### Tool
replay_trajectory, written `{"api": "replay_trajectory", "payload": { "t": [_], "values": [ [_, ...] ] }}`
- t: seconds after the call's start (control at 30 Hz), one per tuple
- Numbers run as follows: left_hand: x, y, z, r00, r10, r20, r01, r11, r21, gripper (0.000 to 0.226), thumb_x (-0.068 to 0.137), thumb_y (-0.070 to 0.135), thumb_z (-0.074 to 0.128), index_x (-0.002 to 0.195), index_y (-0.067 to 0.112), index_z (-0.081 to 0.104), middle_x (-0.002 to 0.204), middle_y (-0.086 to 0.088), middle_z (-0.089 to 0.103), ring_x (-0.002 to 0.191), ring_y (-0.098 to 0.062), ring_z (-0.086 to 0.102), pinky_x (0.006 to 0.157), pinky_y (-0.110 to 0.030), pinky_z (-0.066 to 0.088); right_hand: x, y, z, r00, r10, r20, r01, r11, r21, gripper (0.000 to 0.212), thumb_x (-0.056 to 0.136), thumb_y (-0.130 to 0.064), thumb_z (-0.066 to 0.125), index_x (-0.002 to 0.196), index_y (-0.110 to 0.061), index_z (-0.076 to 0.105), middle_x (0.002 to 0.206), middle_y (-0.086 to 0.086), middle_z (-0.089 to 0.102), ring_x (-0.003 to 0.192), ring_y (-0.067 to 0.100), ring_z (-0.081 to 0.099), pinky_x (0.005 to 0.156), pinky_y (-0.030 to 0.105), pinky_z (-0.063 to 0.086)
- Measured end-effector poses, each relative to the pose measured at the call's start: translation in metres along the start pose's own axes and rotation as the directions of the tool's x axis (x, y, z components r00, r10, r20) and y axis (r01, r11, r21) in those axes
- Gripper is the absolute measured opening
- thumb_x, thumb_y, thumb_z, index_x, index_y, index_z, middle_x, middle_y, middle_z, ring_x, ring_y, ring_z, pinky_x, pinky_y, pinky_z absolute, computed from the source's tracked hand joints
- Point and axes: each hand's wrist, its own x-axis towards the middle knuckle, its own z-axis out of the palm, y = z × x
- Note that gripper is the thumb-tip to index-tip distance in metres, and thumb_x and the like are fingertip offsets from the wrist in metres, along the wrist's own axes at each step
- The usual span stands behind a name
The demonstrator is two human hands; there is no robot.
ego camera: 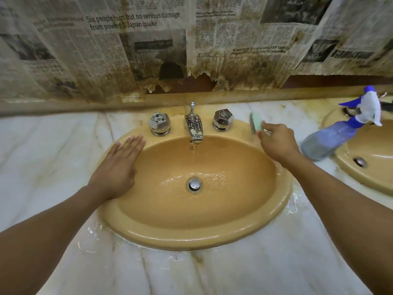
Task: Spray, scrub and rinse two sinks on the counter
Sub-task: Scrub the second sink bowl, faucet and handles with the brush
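The white marble tabletop (53,145), wet near six o'clock, carries a tan sink (191,239) at centre, a second sink (378,143) at three o'clock, and a blue spray bottle (327,143) lying tilted between them.

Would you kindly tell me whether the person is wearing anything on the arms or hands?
Nothing worn shows. The left hand and right hand have no gloves or rings; the left forearm and right forearm are bare to the frame's edge, with no sleeves, watch or bracelet in view.
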Motion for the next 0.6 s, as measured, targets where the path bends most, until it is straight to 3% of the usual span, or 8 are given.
{"api": "replay_trajectory", "payload": {
  "t": [0.13, 0.23, 0.4, 0.6],
  "values": [
    [0.007, -0.001, -0.002, 1.0, 0.008, 0.011, -0.008, 1.0, -0.004, 0.103, 0.086, 0.012, 0.068, 0.165, 0.024, 0.002, 0.172, 0.01, -0.003, 0.157, -0.006, -0.008, 0.128, -0.036, -0.004, 0.012, -0.049, 0.007, 0.99, -0.135, 0.04, 0.134, 0.991, 0.031, 0.042, 0.101, -0.028, 0.059, 0.142, -0.019, 0.06, 0.142, 0.015, 0.059, 0.123, 0.031, 0.058, 0.097, 0.033, 0.047],
    [0.01, -0.004, -0.001, 1.0, 0.006, 0.003, -0.005, 1.0, -0.012, 0.105, 0.086, 0.015, 0.069, 0.165, 0.027, 0.002, 0.171, 0.013, -0.005, 0.156, -0.003, -0.01, 0.128, -0.036, -0.005, 0.028, -0.079, 0.012, 0.98, -0.165, 0.11, 0.171, 0.984, -0.048, 0.042, 0.101, -0.027, 0.057, 0.141, -0.02, 0.06, 0.14, 0.012, 0.059, 0.111, 0.029, 0.062, 0.091, 0.033, 0.048],
    [0.016, -0.005, -0.002, 1.0, -0.002, 0.011, 0.002, 1.0, -0.004, 0.101, 0.091, 0.021, 0.066, 0.165, 0.028, -0.002, 0.171, 0.015, -0.01, 0.156, -0.003, -0.013, 0.128, -0.042, -0.004, 0.024, -0.082, 0.0, 0.944, -0.209, 0.256, 0.277, 0.924, -0.266, 0.036, 0.102, -0.024, 0.055, 0.136, -0.015, 0.065, 0.135, 0.017, 0.059, 0.113, 0.032, 0.057, 0.093, 0.037, 0.05],
    [0.022, -0.005, -0.001, 1.0, -0.017, 0.0, 0.017, 1.0, -0.005, 0.099, 0.094, 0.028, 0.066, 0.164, 0.031, -0.005, 0.17, 0.017, -0.011, 0.155, -0.003, -0.014, 0.128, -0.043, -0.005, 0.033, -0.091, 0.009, 0.972, -0.168, 0.166, 0.21, 0.937, -0.281, 0.039, 0.1, -0.021, 0.05, 0.136, -0.015, 0.063, 0.118, 0.014, 0.058, 0.094, 0.031, 0.06, 0.08, 0.038, 0.054]
  ]
}}
